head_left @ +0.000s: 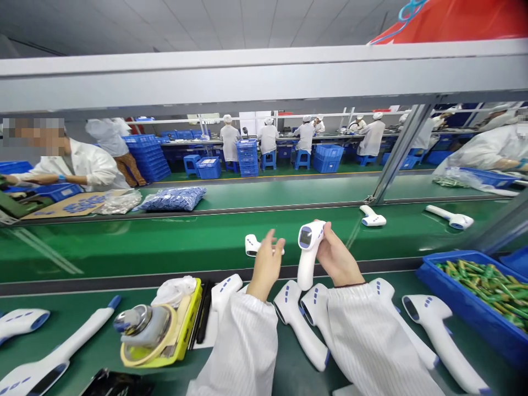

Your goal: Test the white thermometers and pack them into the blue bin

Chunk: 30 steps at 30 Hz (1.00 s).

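Infrared thermometer (308, 253) over green conveyor (124, 253), factory floor (272, 174) behind.

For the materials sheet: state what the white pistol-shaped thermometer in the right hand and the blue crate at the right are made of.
The white pistol-shaped thermometer in the right hand looks like moulded plastic: smooth, softly glossy, with flowing curves. The blue crate also looks like moulded plastic, with a saturated colour and a thick formed rim. The exact plastics cannot be told.

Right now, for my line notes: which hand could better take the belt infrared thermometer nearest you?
Left, likely: the left hand is empty and right beside that thermometer; the right hand is holding another thermometer.
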### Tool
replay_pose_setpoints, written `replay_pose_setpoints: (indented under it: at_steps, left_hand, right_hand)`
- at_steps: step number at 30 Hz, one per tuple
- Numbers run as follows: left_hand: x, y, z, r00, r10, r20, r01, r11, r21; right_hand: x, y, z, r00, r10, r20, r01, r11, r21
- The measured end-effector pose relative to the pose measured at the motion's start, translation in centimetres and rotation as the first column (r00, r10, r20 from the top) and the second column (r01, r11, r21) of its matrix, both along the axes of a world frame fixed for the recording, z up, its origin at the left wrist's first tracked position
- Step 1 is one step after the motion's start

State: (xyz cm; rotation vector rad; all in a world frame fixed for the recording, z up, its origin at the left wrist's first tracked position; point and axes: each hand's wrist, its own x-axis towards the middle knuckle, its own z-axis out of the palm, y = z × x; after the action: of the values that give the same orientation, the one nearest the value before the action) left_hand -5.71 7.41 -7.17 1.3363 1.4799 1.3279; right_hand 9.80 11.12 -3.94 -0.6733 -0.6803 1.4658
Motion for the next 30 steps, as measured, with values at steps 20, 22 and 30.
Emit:
replay_pose_setpoints:
  at_steps: [20, 22, 30]
  left_hand:
    - [4.3, -6.4, 7.1, 0.97, -0.235, -0.054, 0.24, 0.915, 0.325]
    - [4.5, -6.5, 7.0, 0.973, -0.216, -0.075, 0.229, 0.915, 0.333]
    - [4.5, -6.9, 7.2, 0.972, -0.184, -0.148, 0.225, 0.912, 0.344]
  right_hand:
    - [-1.6, -3.8, 2.2, 0.96, 0.257, -0.113, -0.23, 0.95, 0.213]
    - [-1.6, -3.9, 2.4, 0.965, 0.235, -0.121, -0.21, 0.96, 0.188]
    - [-1.5, -4.3, 2.9, 0.958, 0.237, -0.159, -0.211, 0.963, 0.165]
